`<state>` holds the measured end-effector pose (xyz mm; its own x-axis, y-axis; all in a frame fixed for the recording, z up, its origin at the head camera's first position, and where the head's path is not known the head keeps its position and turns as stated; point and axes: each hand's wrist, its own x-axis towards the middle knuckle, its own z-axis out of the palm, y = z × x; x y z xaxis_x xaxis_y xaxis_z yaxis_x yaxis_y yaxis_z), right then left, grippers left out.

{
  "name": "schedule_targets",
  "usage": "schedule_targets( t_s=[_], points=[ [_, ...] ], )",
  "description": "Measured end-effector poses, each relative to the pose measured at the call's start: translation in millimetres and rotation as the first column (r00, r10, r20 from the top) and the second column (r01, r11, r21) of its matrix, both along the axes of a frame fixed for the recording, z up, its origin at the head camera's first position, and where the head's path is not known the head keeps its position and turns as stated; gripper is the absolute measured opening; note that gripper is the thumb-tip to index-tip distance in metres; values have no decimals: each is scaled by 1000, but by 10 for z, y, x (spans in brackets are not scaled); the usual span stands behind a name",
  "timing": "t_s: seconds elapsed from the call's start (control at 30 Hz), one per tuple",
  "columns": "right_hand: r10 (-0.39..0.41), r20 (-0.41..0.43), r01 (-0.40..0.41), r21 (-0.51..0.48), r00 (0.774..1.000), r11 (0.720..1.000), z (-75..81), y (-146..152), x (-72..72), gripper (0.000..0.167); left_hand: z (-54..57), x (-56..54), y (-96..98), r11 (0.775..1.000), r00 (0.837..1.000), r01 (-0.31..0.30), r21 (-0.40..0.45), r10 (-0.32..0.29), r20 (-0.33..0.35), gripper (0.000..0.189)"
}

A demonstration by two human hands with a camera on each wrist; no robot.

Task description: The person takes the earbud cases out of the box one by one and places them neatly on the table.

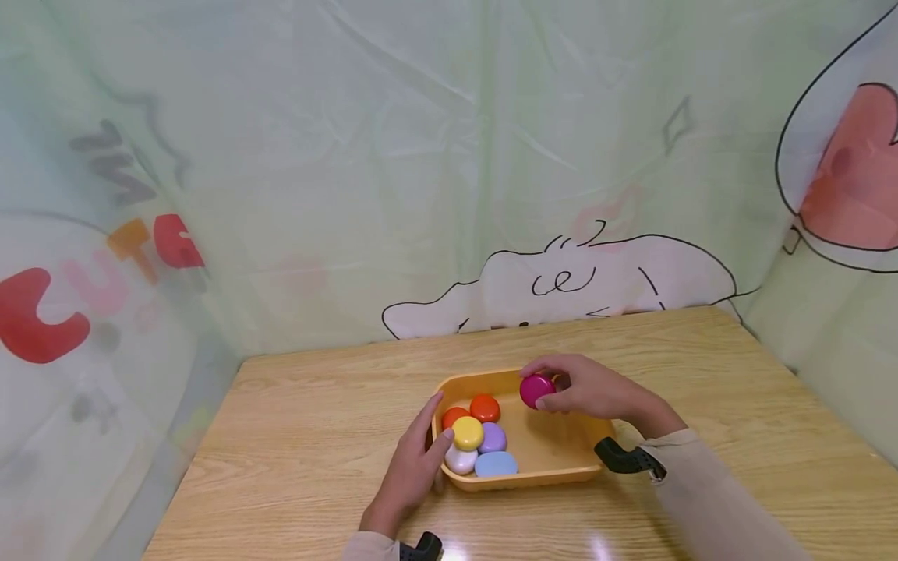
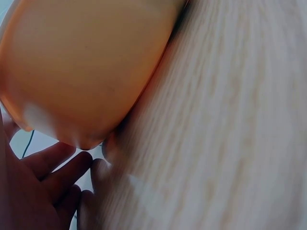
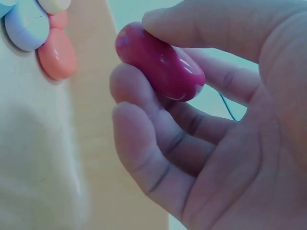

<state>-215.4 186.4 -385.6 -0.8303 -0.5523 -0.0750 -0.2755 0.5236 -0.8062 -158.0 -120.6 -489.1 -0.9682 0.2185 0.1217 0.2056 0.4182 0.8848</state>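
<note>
My right hand [image 1: 585, 386] pinches a glossy magenta toy pebble [image 1: 536, 391] between thumb and fingertips, over the far right part of a yellow-orange tray [image 1: 519, 477]. In the right wrist view the pebble [image 3: 160, 64] shows as a thick, rounded disc; the lower fingers curl loosely beneath it. At the tray's left end, my left hand [image 1: 412, 471] holds the rim, its thumb over the edge and its fingers along the outside. From the left wrist, the tray's outer wall [image 2: 91, 62] fills the upper left, with the fingertips close to its lower edge.
Several pebbles lie grouped at the tray's left: a yellow one [image 1: 468, 433] on top, red [image 1: 485, 407], purple [image 1: 493, 438], white [image 1: 461, 460] and light blue [image 1: 496, 465] around it. The wooden table [image 1: 302, 436] meets a printed curtain [image 1: 365, 195] at the back.
</note>
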Motion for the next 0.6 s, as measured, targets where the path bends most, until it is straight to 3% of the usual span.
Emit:
schedule_targets(
  t_s=[0.2, 0.6],
  points=[
    [-36, -48, 34, -37, 998, 999, 24, 111, 72, 47, 7, -4, 10, 1000, 1000, 0, 6, 0, 6, 59],
    [-123, -13, 119, -175, 992, 977, -77, 246, 163, 51, -9, -3, 15, 1000, 999, -14, 8, 13, 34, 57]
  ],
)
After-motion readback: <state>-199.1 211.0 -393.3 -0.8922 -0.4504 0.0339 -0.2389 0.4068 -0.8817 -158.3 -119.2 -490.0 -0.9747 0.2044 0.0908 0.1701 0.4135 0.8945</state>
